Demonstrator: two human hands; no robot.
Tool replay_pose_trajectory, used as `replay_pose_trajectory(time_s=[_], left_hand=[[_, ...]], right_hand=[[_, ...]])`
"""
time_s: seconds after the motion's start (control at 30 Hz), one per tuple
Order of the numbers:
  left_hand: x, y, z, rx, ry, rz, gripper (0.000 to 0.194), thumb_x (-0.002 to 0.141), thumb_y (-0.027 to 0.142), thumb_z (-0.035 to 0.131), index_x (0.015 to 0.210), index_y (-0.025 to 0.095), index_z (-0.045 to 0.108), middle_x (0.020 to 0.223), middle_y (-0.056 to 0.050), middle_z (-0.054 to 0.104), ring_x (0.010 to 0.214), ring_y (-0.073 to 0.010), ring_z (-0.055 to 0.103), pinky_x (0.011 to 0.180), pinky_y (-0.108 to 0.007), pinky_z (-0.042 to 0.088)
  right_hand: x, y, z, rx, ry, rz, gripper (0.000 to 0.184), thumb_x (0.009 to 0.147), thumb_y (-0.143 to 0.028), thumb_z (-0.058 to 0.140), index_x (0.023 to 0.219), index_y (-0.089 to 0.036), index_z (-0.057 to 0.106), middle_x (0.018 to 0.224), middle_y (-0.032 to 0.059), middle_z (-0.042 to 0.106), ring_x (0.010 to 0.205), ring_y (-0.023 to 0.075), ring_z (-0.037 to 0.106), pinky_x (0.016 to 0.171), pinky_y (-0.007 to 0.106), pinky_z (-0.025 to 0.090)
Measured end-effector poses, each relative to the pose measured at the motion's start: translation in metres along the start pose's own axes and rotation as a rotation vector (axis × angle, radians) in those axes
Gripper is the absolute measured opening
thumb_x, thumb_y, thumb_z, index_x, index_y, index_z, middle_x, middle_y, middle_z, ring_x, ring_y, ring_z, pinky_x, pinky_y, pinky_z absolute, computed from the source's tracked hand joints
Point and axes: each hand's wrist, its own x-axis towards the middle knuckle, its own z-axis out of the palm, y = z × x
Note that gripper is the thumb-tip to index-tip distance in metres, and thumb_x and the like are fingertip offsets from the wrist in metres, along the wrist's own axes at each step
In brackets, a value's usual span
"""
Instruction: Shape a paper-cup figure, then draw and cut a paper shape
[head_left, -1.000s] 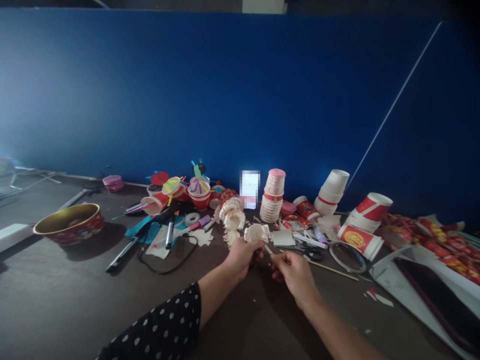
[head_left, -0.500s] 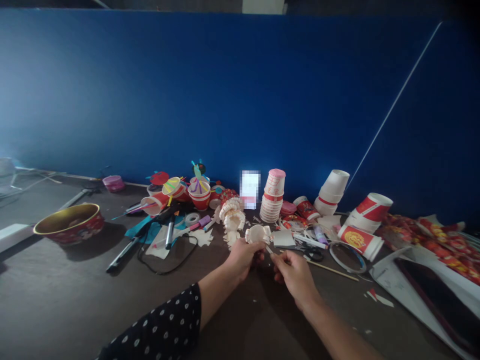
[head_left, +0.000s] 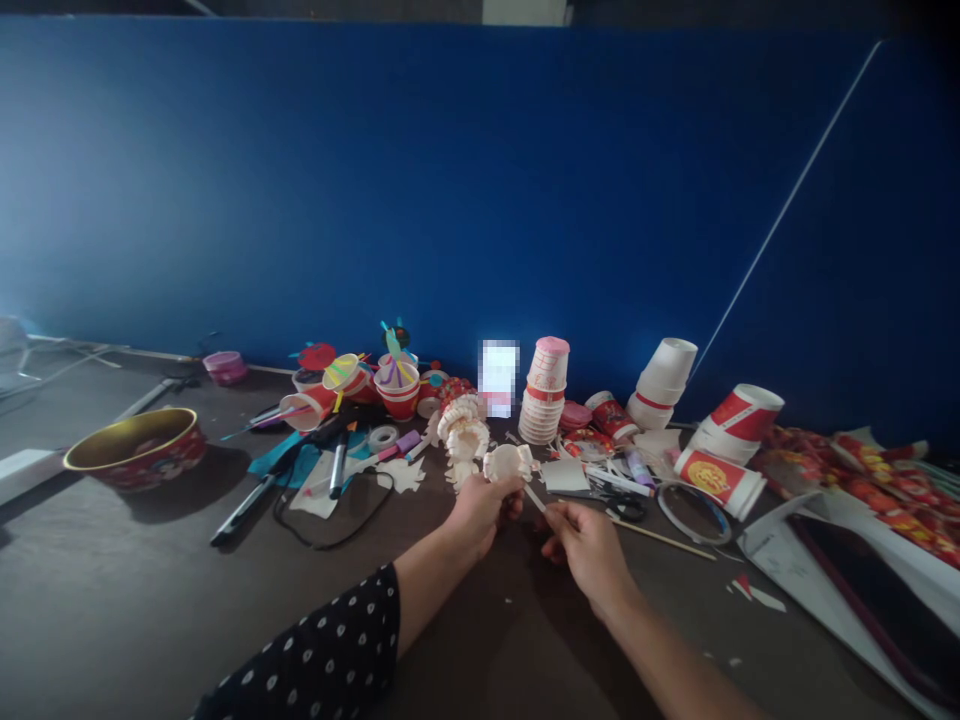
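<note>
1. While I am watching from afar through the head camera, my left hand (head_left: 480, 515) is gripping the white curled piece (head_left: 507, 462) by its lower edge, just below the centre of the frame.
2. Just right of it, my right hand (head_left: 589, 545) is pinching a thin white strip (head_left: 535, 498) between thumb and fingertips; its upper end is reaching the piece near my left fingers. Whether the two are joined, I am not able to tell.
3. I am judging the step in hand to be close work with the strip at the piece's edge, the left hand steadying and the right guiding.
4. As I see it, the next move is calling for a light, firm left hold and small, controlled right-hand motion, since the thin paper-like curls could be bending or tearing under a hard squeeze.
5. Left of the piece, a row of curled white rings (head_left: 466, 440) is sitting close by, so I am minding any sideways swing.
6. Toward the lower right of centre, scissors (head_left: 631, 508) and a wooden stick (head_left: 667, 538) are lying beyond the right hand; above, a cup stack (head_left: 541, 410) is standing near the piece.
</note>
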Motion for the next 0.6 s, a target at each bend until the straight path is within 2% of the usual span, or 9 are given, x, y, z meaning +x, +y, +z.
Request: replay_pose_trajectory(time_s=[0.3,0.6], left_hand=[[0.0012,-0.0025,-0.0007,0.009,-0.005,0.001,0.014,0.057,0.018,0.062,0.054,0.011,0.051,0.045,0.001,0.049,0.035,-0.0054,0.043,0.034,-0.016,0.029],[0.0005,-0.0038,-0.0001,0.039,-0.008,-0.021,0.013,0.057,0.019,0.063,0.056,0.010,0.053,0.046,0.001,0.050,0.036,-0.0059,0.044,0.034,-0.016,0.027]], right_hand=[[-0.0005,-0.0049,0.0006,0.027,0.026,0.058,0.022,0.066,-0.035,0.056,0.062,-0.014,0.058,0.051,-0.0001,0.059,0.038,0.0103,0.053,0.036,0.018,0.039],[-0.0018,-0.0069,-0.0006,0.021,0.030,0.075,0.027,0.068,-0.040,0.055,0.058,-0.015,0.054,0.052,-0.0002,0.058,0.038,0.0100,0.053,0.037,0.018,0.040]])
